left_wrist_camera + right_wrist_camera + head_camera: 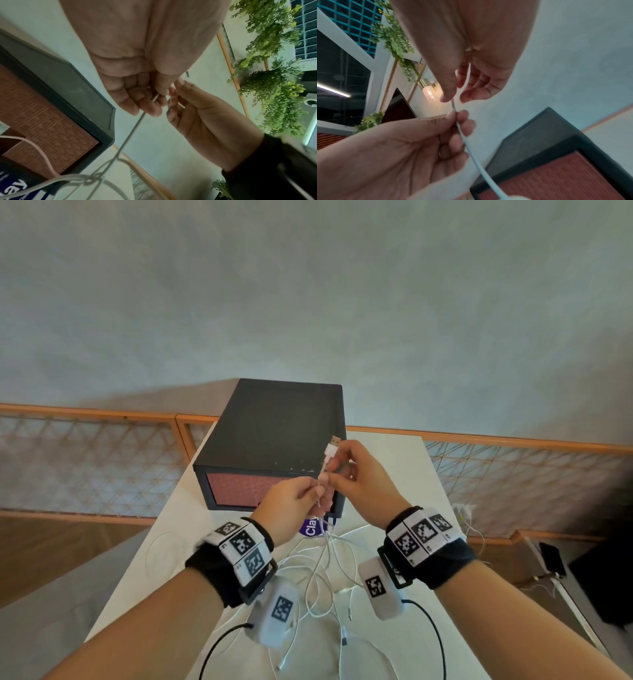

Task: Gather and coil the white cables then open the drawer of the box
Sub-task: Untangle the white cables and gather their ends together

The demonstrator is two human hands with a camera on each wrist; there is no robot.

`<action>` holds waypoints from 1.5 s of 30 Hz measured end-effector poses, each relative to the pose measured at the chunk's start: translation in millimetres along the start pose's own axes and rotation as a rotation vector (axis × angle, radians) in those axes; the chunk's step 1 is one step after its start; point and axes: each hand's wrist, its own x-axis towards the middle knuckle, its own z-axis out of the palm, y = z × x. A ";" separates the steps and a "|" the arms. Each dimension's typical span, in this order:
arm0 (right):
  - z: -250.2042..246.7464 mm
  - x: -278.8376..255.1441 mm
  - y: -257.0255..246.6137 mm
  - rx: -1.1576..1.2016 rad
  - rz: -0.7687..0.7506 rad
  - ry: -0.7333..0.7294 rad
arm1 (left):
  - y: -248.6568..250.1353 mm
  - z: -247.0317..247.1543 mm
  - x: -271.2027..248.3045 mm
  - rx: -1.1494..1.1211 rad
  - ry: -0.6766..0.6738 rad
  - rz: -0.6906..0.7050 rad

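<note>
While a pale wall (308, 285) and a wood-framed lattice rail (85, 460) close the far side, a white table (394, 460) carries a dark box (274, 426) whose red drawer (236, 487) is closed. Both hands are raised in front of it. On one white cable (330, 451) the right hand (363, 477) pinches just below the plug, and the left hand (291, 508) pinches the cord lower down. Near the person, more loose cables (318, 577) lie tangled on the table.
</note>
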 end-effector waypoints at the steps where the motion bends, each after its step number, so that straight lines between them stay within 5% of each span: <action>1: 0.5 -6.4 5.6 0.035 0.039 -0.023 | -0.8 0.3 -0.5 0.005 0.006 0.006; 6: 10.6 -31.2 37.1 -0.260 0.172 -0.462 | -0.1 -2.8 -6.5 -0.031 0.057 0.049; 11: 13.8 -29.6 69.6 -0.645 0.176 -0.460 | 11.9 -20.3 -12.6 -0.100 0.194 0.140; 18: -1.6 -37.4 125.6 -0.912 0.426 -0.554 | 34.7 -69.2 -15.9 -0.239 0.462 0.247; 22: 3.5 -41.1 136.7 -0.874 0.403 -0.446 | 33.5 -79.1 -22.2 -0.273 0.472 0.241; 24: 21.6 -41.8 127.4 -0.572 0.329 -0.363 | 31.7 -74.4 -24.7 -0.274 0.445 0.230; 27: 55.4 -45.1 99.8 -0.192 0.358 -0.473 | 30.8 -65.4 -27.3 -0.277 0.423 0.226; 35: 63.4 -80.0 126.3 -0.852 0.405 -0.888 | 29.2 -86.2 -38.6 -0.273 0.427 0.232; 37: 50.7 -73.2 124.4 -0.840 0.406 -0.789 | 23.8 -86.2 -42.0 -0.251 0.419 0.206; 41: 24.0 -42.9 101.2 -0.417 0.410 -0.313 | 10.4 -77.7 -45.2 -0.210 0.414 0.145; 45: 0.6 -10.2 55.4 -0.301 0.246 -0.111 | 1.0 -69.7 -45.3 -0.144 0.399 0.084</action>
